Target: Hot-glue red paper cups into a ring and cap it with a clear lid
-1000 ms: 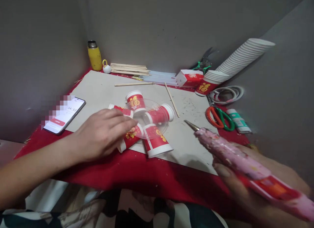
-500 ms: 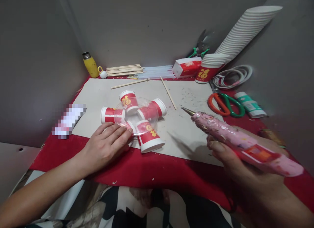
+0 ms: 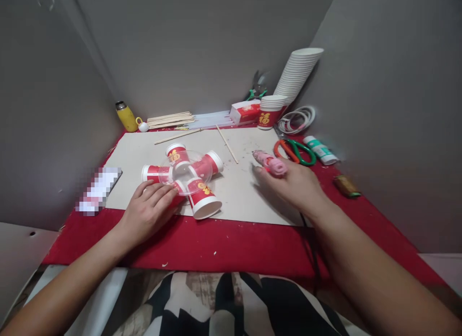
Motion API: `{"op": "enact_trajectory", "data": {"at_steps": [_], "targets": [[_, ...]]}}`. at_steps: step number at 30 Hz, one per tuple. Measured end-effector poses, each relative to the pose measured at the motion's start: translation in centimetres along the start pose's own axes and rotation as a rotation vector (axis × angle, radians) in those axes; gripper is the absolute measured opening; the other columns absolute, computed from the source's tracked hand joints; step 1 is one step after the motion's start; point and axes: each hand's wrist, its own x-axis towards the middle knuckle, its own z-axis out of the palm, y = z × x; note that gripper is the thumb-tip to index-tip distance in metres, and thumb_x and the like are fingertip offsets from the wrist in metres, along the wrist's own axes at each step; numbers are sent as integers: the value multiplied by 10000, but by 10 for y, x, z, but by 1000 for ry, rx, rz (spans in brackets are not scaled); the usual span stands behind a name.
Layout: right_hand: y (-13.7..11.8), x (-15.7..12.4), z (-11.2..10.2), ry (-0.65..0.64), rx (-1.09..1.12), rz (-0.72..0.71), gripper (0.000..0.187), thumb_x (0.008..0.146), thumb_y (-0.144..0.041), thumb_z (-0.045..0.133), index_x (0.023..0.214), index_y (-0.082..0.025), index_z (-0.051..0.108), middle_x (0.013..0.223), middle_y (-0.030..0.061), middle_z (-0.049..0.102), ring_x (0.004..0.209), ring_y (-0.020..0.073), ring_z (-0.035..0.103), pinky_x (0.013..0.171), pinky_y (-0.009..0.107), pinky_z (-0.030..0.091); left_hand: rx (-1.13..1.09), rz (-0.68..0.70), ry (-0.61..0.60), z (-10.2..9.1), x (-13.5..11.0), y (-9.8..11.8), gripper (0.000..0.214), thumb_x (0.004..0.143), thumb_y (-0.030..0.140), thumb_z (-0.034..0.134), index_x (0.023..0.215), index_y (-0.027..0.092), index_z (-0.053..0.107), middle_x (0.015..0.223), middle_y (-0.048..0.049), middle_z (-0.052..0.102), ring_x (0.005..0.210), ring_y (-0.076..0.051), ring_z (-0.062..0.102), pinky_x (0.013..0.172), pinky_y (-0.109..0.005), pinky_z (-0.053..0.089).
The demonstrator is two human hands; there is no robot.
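Several red-and-white paper cups [image 3: 205, 199] lie on their sides in a ring, mouths outward, with a clear round plastic lid [image 3: 166, 178] over their inner ends. At the ring's near left, my left hand [image 3: 146, 210] curls over another paper cup [image 3: 179, 199], which it mostly hides. My fingertips are at the lid's edge. My right hand [image 3: 298, 184] grips a pink hot glue gun [image 3: 271, 163] over the right part of the cardboard sheet [image 3: 241, 196]. The gun points away from me, and its tip is hard to make out.
Two loose wooden sticks [image 3: 227, 144] lie behind the ring. Orange-and-green-handled scissors [image 3: 306, 153], a tape roll [image 3: 296, 120], stacked cups [image 3: 298, 76] and a green-white packet [image 3: 320, 149] stand or lie at right. Stick bundles [image 3: 171, 119] and a yellow bottle [image 3: 125, 118] line the back.
The glue gun has swung from pointing left to pointing away from me, and my right hand has moved forward. My view has shifted right. My left hand stays on its cup.
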Motion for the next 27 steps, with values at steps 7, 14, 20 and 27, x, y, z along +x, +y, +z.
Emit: {"op": "enact_trajectory", "data": {"at_steps": [7, 14, 20, 27], "targets": [[-9, 13, 0, -409, -162, 369, 392, 865, -568, 521, 946, -199, 628, 1001, 157, 731, 864, 302, 673, 567, 321, 322, -278, -167, 192, -12, -13, 9, 547, 920, 198, 633, 1437, 273, 470, 1361, -143, 644, 1248, -301, 616, 1040, -532, 501], [-3, 10, -4, -522, -37, 332, 674, 805, -652, 582, 1254, -151, 617, 1195, 176, 710, 1030, 340, 676, 757, 394, 495, -1053, -1000, 523, -28, -31, 1, 406, 898, 362, 689, 1282, 269, 594, 1335, -97, 648, 1212, -247, 637, 1036, -421, 530], [-34, 37, -17, -294, 376, 275, 519, 868, -499, 590, 1259, -161, 640, 1256, 160, 693, 1040, 285, 682, 893, 416, 528, -1551, -1470, 542, -31, -39, -15, 361, 862, 222, 671, 1213, 184, 595, 1230, -145, 682, 1058, -220, 715, 926, -334, 588], [-76, 86, 26, -479, 761, 525, 261, 950, -353, 535, 989, -146, 689, 1092, 153, 735, 899, 206, 687, 675, 274, 521, -1715, -1585, 428, -25, -40, -12, 313, 911, 166, 562, 1218, 102, 565, 1105, -237, 699, 969, -267, 754, 857, -339, 619]]}}
